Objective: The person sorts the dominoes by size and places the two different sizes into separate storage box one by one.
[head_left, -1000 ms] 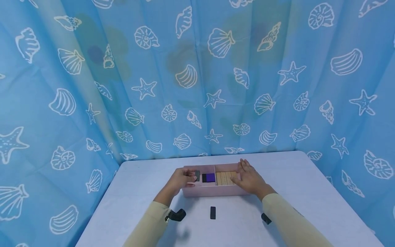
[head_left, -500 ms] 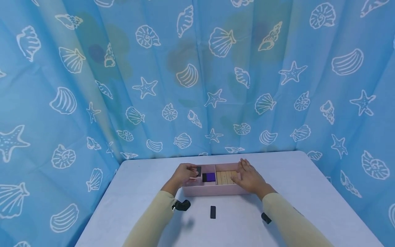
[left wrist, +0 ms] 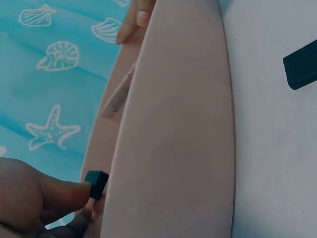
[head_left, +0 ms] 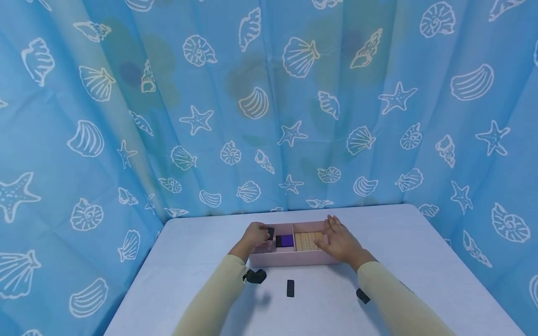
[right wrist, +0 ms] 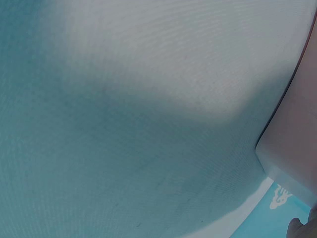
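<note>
A pink box [head_left: 290, 260] with a divider stands on the table. My left hand [head_left: 254, 237] reaches over its left end and pinches a small black block [left wrist: 97, 184] between thumb and fingers, inside the left compartment near the far wall. Beside it in that compartment lies a purple-and-black piece [head_left: 286, 241]. Several light wooden blocks [head_left: 306, 241] line the right compartment. My right hand [head_left: 342, 243] rests on the box's right end with its fingers straight, covering part of the wooden blocks. In the right wrist view only a bit of that hand shows.
Another black block [head_left: 290, 288] lies on the white-covered table [head_left: 193, 266] in front of the box, between my forearms. A blue shell-patterned curtain [head_left: 269, 116] hangs behind the table and along both sides.
My left hand has shifted away from me and slightly right, carrying the pinched black block toward the far wall of the left compartment. The right hand and box have stayed put.
</note>
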### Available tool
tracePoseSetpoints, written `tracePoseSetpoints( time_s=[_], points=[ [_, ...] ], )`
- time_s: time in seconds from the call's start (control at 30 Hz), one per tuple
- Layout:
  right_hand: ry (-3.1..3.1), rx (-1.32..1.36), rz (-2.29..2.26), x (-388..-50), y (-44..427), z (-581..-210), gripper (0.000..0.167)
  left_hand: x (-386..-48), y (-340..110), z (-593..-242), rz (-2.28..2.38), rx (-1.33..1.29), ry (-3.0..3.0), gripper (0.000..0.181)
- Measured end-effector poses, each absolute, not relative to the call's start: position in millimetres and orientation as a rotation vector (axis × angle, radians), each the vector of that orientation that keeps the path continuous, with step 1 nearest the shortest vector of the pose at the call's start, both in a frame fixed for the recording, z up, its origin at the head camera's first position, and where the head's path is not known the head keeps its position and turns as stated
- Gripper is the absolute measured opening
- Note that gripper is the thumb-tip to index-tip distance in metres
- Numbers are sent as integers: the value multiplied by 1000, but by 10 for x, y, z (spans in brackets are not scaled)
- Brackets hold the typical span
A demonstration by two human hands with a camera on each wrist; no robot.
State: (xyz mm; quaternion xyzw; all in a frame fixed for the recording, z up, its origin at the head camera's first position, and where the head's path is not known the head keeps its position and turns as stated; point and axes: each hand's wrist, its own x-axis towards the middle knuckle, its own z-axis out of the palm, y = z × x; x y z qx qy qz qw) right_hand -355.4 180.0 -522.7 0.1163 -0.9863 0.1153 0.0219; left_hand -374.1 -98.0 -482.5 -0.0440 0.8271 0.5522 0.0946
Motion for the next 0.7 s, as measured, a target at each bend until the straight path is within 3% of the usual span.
tracePoseSetpoints(
  time_s=[0.7],
  points=[
    [-3079, 338, 378, -3579, 1809, -5229, 90, -3852, -763, -4991, 1572, -318, 2558, 34]
  ],
)
